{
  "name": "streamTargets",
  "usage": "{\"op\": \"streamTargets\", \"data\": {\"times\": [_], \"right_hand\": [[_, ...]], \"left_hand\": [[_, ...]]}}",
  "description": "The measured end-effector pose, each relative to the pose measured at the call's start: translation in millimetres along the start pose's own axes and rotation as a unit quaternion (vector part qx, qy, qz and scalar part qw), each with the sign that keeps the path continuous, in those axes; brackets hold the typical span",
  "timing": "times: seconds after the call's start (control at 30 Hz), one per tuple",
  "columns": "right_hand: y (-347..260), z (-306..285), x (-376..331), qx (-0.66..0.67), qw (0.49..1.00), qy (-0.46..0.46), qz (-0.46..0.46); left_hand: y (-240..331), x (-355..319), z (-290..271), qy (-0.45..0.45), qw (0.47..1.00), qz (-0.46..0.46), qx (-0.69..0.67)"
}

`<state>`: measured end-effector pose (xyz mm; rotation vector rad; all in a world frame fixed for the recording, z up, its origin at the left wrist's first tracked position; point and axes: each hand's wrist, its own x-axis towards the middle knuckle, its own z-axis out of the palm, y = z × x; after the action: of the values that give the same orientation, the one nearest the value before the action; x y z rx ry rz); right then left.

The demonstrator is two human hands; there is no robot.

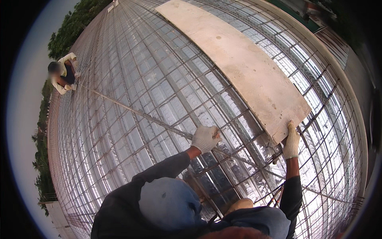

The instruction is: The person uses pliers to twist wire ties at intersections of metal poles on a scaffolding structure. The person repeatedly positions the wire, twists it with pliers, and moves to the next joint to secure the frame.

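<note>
Left hand (205, 139) closed on a long bar (143, 114), right hand (292, 141) at a board (242, 59)

The left hand, in an off-white knitted glove, is curled into a fist around the long bar, which passes beneath it. The right hand, gloved likewise, has its fingers up against the board's near end; whether its thumb clasps the underside cannot be told.

The bar is thin, straight and dull grey-brown, slanting over the steel mesh (139, 75) from the upper left, through the left fist, toward the lower right. The board lies on the mesh beyond the hands, reaching away to the top of the view. It is long, flat and pale tan, faintly pinkish, with scattered dark spots and a scuffed near corner.

Dark sleeves (163, 165) lead back to the wearer's faded blue knees (169, 203). Under the mesh, ribbed metal sheets (207, 115) shine, brightest at the right. A co-worker (65, 73) crouches at the bar's far end, too small to show any hold on it. Green trees (79, 22) stand behind.
</note>
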<state>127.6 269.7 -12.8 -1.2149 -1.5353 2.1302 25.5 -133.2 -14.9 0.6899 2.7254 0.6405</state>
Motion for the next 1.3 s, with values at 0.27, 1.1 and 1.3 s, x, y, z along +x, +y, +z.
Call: {"op": "streamTargets", "data": {"times": [0.27, 1.1, 1.3], "right_hand": [[-116, 27, 15, 0.077, 0.991, -0.015, -0.11], [-49, 58, 87, -0.617, 0.684, 0.095, -0.379], [-7, 107, -50, -0.446, 0.789, -0.141, -0.399]], "left_hand": [[-20, -6, 2, 0.008, 1.0, 0.005, 0.027], [1, 2, 15, 0.026, 0.998, 0.012, -0.058], [-4, -6, 9, 0.038, 0.999, 0.012, -0.014]]}}
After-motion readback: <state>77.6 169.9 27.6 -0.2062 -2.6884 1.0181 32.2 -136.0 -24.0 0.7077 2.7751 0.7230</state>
